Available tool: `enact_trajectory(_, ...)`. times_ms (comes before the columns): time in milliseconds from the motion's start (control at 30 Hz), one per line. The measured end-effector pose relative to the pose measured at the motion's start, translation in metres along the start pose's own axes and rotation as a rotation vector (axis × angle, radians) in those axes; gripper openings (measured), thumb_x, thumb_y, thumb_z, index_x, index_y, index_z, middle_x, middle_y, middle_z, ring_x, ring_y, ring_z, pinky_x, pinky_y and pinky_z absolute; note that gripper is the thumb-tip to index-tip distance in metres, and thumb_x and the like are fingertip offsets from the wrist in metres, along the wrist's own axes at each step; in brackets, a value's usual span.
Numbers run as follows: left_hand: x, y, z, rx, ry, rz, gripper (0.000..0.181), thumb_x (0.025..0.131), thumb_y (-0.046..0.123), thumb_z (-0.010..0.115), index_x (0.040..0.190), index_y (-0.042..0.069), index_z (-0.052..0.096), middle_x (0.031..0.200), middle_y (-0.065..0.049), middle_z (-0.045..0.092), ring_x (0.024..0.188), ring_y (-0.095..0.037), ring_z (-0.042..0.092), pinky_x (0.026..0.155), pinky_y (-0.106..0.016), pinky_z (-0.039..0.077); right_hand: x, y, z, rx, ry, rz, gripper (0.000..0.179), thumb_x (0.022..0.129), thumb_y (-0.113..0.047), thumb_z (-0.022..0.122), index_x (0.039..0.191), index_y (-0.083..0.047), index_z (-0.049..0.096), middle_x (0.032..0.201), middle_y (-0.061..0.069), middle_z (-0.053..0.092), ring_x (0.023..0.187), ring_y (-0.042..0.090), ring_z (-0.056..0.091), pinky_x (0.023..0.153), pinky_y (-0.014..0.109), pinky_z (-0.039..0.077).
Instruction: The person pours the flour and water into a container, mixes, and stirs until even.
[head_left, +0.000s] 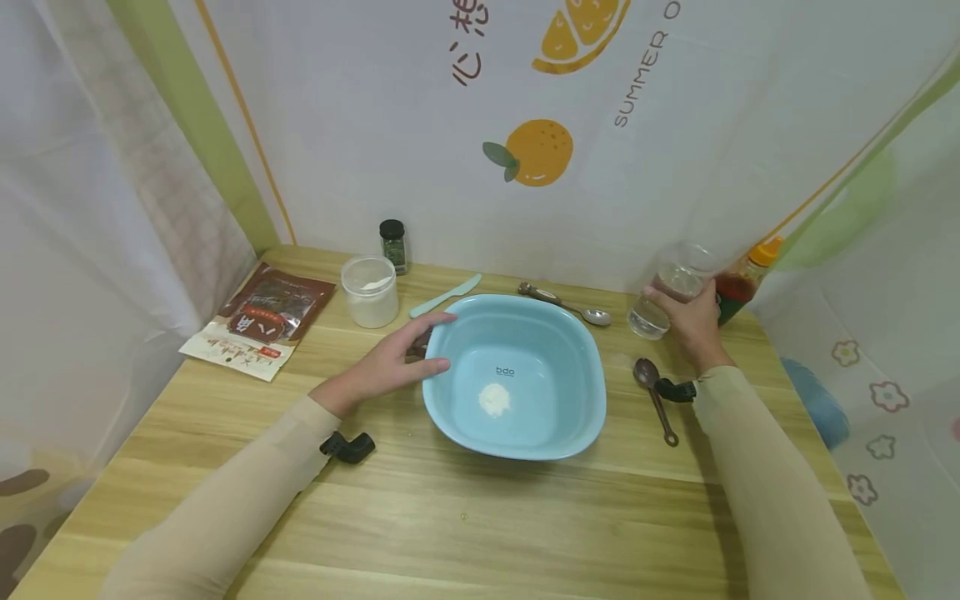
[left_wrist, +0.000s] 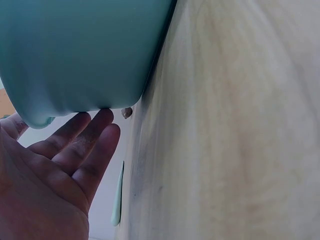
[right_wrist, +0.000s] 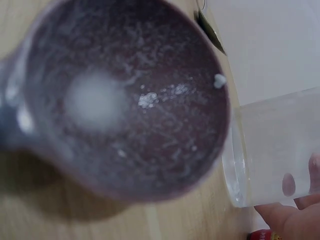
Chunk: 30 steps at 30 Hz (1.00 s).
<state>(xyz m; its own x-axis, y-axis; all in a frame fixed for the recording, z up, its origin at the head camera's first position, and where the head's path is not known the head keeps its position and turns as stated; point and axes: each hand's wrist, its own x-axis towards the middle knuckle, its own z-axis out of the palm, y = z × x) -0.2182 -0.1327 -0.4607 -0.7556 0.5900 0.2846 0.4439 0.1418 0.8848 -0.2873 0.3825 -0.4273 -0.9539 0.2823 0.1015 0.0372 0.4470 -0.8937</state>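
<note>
A light blue basin (head_left: 570,375) stands mid-table with a small heap of white powder (head_left: 494,400) on its bottom. My left hand (head_left: 390,362) holds its left side, thumb over the rim. In the left wrist view, the fingers (left_wrist: 95,150) lie against the outer wall. At the back right, my right hand (head_left: 692,323) grips a clear cup (head_left: 649,318) containing clear liquid. Fingertips show through its wall in the right wrist view. Below that wrist lies a brown spoon (head_left: 647,372); its bowl (right_wrist: 165,145), streaked with white residue, looms large in the right wrist view.
A sauce bottle (head_left: 738,283) with an orange cap stands right beside my right hand. Behind the basin lie a metal spoon (head_left: 596,317) and a pale green knife (head_left: 450,293). Further left are a jar of white powder (head_left: 371,304), a black-capped spice jar (head_left: 393,248) and a brown packet (head_left: 262,317).
</note>
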Motion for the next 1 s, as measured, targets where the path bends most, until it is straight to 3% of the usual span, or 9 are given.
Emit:
enact_trajectory(233, 0.0003, -0.0008, -0.0001, -0.003, 0.001, 0.006, 0.07, 0.105, 0.012, 0.075, 0.166, 0.001, 0.042, 0.156, -0.029, 0.056, 0.133, -0.045, 0.068, 0.103, -0.05, 0.064, 0.0012, 0.0007, 0.0019, 0.034, 0.002, -0.001, 0.115, 0.094, -0.044, 0.091, 0.175, -0.019, 0.014, 0.178, 0.014, 0.029, 0.164, 0.029, 0.026, 0.137, 0.045, 0.017)
enact_trajectory(600, -0.0008, 0.0006, -0.0003, -0.013, 0.003, -0.002, 0.069, 0.105, 0.01, 0.074, 0.166, 0.001, 0.042, 0.155, -0.029, 0.057, 0.131, -0.045, 0.069, 0.102, -0.048, 0.064, 0.0054, 0.0034, 0.0068, 0.146, 0.017, -0.051, 0.104, 0.094, -0.025, 0.092, 0.172, -0.023, 0.024, 0.165, 0.001, 0.04, 0.155, 0.021, 0.035, 0.135, 0.036, 0.024)
enact_trajectory(800, -0.0008, 0.0006, 0.0002, -0.021, 0.005, -0.008, 0.07, 0.105, 0.008, 0.074, 0.166, 0.002, 0.042, 0.154, -0.028, 0.058, 0.13, -0.044, 0.07, 0.102, -0.048, 0.064, 0.0064, 0.0044, 0.0034, 0.081, 0.004, -0.045, 0.105, 0.096, -0.03, 0.09, 0.174, -0.023, 0.022, 0.173, 0.009, 0.036, 0.158, 0.024, 0.034, 0.136, 0.041, 0.022)
enact_trajectory(1000, -0.0004, 0.001, 0.001, -0.021, 0.007, -0.01, 0.069, 0.105, 0.007, 0.074, 0.166, 0.002, 0.042, 0.156, -0.028, 0.056, 0.132, -0.044, 0.069, 0.104, -0.048, 0.063, 0.0058, 0.0044, 0.0008, 0.081, -0.01, -0.073, 0.1, 0.097, -0.024, 0.088, 0.174, -0.023, 0.025, 0.168, 0.005, 0.044, 0.155, 0.024, 0.041, 0.134, 0.04, 0.029)
